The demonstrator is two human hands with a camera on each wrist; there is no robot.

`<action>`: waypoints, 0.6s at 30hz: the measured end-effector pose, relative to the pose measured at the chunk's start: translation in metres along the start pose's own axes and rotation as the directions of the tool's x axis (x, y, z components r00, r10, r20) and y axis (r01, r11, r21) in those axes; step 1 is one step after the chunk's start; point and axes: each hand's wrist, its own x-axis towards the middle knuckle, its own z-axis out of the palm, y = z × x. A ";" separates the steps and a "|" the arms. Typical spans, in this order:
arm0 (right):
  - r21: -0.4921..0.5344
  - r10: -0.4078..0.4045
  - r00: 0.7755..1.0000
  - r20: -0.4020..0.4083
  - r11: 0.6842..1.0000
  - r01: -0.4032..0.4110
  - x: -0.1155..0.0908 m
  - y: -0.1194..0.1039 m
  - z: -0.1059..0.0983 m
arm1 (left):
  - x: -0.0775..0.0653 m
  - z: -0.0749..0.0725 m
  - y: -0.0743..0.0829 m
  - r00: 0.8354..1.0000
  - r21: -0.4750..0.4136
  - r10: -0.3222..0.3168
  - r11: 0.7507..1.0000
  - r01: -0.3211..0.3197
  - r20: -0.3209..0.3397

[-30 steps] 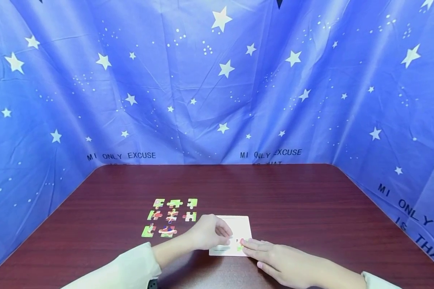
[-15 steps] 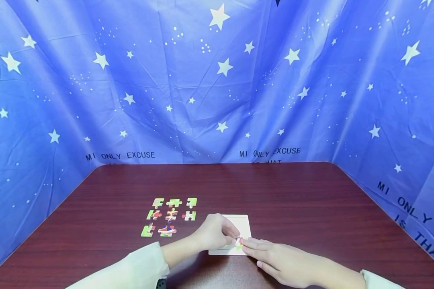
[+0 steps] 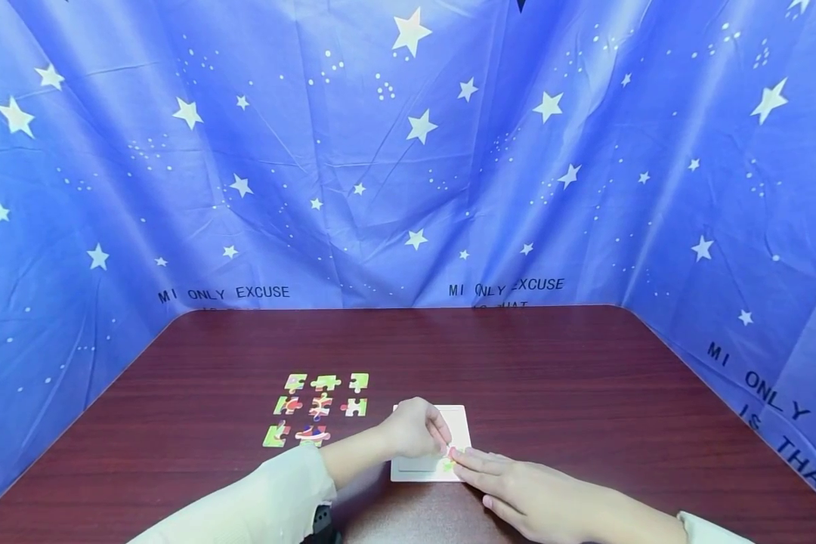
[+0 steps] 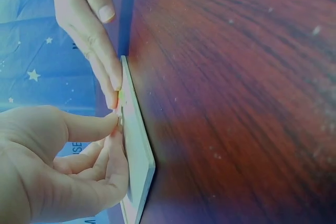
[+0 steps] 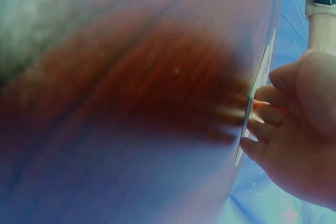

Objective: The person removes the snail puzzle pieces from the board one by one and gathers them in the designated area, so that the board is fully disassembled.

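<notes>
A jigsaw piece (image 3: 448,466), green and pinkish, lies at the near right corner of a thin white puzzle board (image 3: 457,425). My left hand (image 3: 413,429) reaches over the board from the left. In the left wrist view its thumb and index fingertip (image 4: 112,124) meet at the piece's edge and pinch it, while the other fingers stay bent close above the board. From the right, my right hand (image 3: 527,489) lies flat with straight fingers, their tips resting on the piece and the board's right edge. These fingers hide part of the piece.
Several loose jigsaw pieces lie spread in rows left of the board, among them a middle piece (image 3: 321,406) and a near one partly behind the left forearm (image 3: 313,433). A dark red wooden table (image 3: 551,378) carries everything. A blue star-patterned curtain (image 3: 353,151) surrounds it.
My left hand has shifted slightly right, and its thumb and index finger, apart before, have come together at the piece's edge. The right hand has stayed in place.
</notes>
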 end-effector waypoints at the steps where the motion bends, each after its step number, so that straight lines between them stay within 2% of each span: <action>1: -0.001 0.004 1.000 0.001 1.000 -0.004 0.000 0.000 0.000 | 0.001 0.000 0.000 1.000 0.000 -0.007 1.000 0.007 0.005; 5: 0.006 0.016 1.000 -0.001 1.000 -0.016 -0.001 0.000 0.000 | 0.003 0.000 0.002 1.000 0.026 -0.018 1.000 0.018 0.004; 10: 0.028 0.004 1.000 -0.013 1.000 -0.004 -0.002 0.001 0.002 | 0.003 0.002 0.006 1.000 0.010 -0.029 1.000 0.029 -0.012; 13: 0.003 -0.013 0.999 -0.031 1.000 0.013 -0.003 0.002 0.004 | 0.002 0.003 0.008 0.999 0.004 -0.038 0.999 0.038 -0.018; 18: -0.058 -0.016 1.000 -0.017 0.998 0.015 -0.009 0.003 0.007 | 0.001 0.003 0.006 0.999 0.029 -0.045 0.999 0.046 -0.030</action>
